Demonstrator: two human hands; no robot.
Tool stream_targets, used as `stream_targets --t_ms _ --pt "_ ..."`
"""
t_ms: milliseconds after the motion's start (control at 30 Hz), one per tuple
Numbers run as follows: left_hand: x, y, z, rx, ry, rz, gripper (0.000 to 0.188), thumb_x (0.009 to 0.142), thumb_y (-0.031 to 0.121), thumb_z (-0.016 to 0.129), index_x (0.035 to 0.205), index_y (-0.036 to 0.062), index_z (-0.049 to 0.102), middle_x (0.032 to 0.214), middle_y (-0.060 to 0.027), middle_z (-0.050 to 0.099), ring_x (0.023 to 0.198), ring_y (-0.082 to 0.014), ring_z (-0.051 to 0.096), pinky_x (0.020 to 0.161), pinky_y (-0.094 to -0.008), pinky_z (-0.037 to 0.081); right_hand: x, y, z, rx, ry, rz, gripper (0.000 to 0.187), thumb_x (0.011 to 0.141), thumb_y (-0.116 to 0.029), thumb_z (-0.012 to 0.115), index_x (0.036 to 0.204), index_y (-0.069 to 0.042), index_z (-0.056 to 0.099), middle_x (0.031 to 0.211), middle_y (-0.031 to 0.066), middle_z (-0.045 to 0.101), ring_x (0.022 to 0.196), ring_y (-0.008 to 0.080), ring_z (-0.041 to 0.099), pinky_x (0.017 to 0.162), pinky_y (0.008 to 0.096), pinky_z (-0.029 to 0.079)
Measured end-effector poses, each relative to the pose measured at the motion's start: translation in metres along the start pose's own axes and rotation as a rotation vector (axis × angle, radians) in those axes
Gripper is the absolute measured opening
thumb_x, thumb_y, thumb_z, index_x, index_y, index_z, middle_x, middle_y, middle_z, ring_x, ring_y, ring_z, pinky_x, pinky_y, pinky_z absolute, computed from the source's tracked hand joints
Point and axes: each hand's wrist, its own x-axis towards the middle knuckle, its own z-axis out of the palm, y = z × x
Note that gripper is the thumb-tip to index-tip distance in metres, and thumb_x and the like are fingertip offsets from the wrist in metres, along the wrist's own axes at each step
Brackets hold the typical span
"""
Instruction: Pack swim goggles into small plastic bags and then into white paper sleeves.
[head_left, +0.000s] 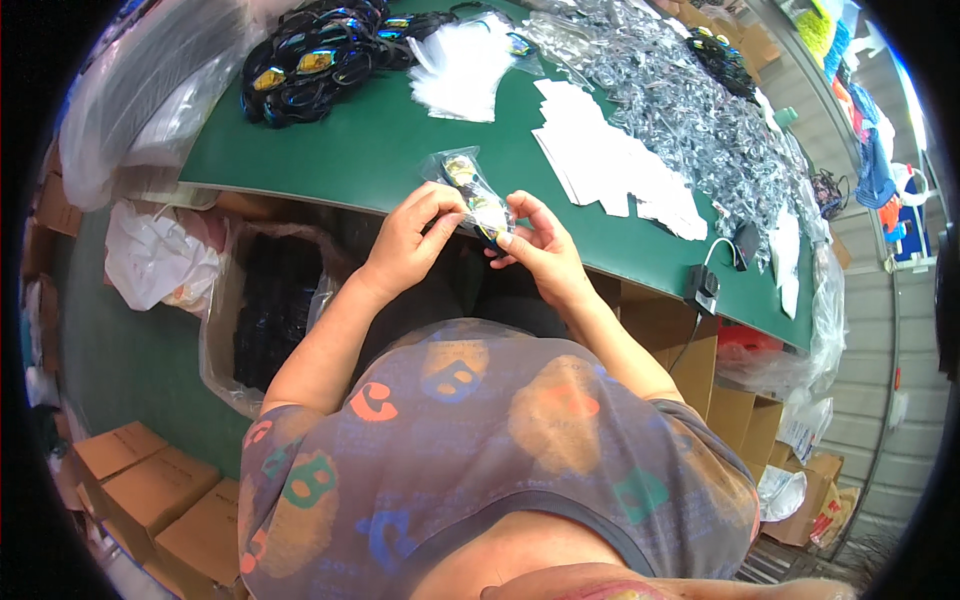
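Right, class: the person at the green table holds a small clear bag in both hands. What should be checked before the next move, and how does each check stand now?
1. Both hands on the clear bag: left hand, right hand: ok.
2. Item inside the bag: ok.
3. Bag's open end closed: cannot tell.
4. Bare green table beyond the bag: ok.
5. Stack of empty bags on the table: ok.

Both hands — left hand point(412, 240), right hand point(540, 248) — pinch a clear packet point(470, 190) at the green table point(370, 140) edge
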Motion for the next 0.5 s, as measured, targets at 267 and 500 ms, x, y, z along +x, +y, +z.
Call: stream_targets --t_ms 267,500 --pt "-0.017 0.01 -0.004 0.123 0.115 0.07 0.012 0.089 -0.001 0.068 0.101 0.0026 0.065 0.104 -0.0116 0.067 0.098 -0.0313 0.066 0.085 -0.0371 0.054 0.005 0.017 0.013 -0.018 -0.035 0.067 0.039 0.096 -0.004 0.069 0.13 -0.005 0.051 0.11 0.0096 0.067 0.093 0.0203 0.07 0.077 0.034 0.063" --pt "-0.018 0.022 0.01 0.38 0.238 0.266 0.015 0.084 -0.001 0.071 0.098 0.0051 0.067 0.1 -0.0103 0.069 0.096 -0.0326 0.066 0.086 -0.0415 0.053 0.04 0.033 0.047 0.253 0.136 -0.081 0.014 0.101 -0.01 0.064 0.109 -0.008 0.052 0.107 0.0058 0.061 0.089 0.0127 0.066 0.067 0.0298 0.064"
